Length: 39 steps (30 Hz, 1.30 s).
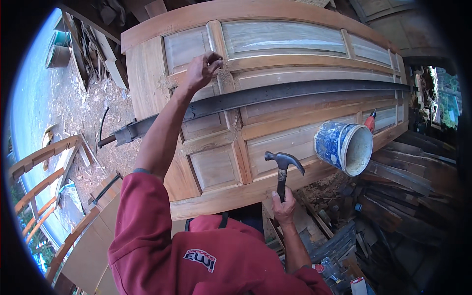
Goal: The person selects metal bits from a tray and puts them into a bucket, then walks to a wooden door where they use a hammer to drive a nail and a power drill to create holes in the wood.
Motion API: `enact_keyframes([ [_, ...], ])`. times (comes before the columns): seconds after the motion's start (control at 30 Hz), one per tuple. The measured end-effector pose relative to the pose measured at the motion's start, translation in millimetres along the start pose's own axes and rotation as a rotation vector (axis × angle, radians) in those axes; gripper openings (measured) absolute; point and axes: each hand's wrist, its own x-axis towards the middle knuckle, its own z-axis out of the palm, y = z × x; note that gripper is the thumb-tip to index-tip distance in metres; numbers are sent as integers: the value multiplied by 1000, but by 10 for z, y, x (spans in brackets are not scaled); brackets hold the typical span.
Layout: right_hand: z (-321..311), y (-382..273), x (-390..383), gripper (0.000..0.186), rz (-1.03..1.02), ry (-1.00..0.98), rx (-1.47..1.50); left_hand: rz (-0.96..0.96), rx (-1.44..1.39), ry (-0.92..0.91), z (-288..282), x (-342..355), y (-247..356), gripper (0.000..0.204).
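Observation:
A large panelled wooden door [147, 73] lies flat in front of me, with sawdust scattered along its joints. My right hand [283, 206] grips a claw hammer [282, 169] by its dark handle, head up, over the door's near edge. Farther off, my left hand [204, 70] is above a crosspiece of the door at the upper left, its fingers curled in a pinch. Whatever they may hold is too small to make out. Beneath my left forearm, a long dark metal bar clamp [275, 92] runs across the door.
A paint-stained blue and white bucket [330, 142] is at the door's near right, beside a red tool [370, 122]. Stacked boards [393, 172] fill the right side. Curved wooden frame pieces [44, 155] and wood chips lie on the ground [113, 128] at left.

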Motion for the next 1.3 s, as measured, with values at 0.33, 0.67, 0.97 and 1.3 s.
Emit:
enact_keyframes([
  [0.33,159,-199,106,21,92,-98,0,-66,-39,83,149,-60,-177,22],
  [0.67,386,-688,694,24,-102,-204,-23,71,135,78,121,16,-360,20],
  [0.97,594,-1284,1395,33,-317,-97,-128,385,310,88,128,-5,-398,16],
  [1.3,1001,-1579,2115,42,-628,41,-474,363,232,54,133,10,-412,15],
])
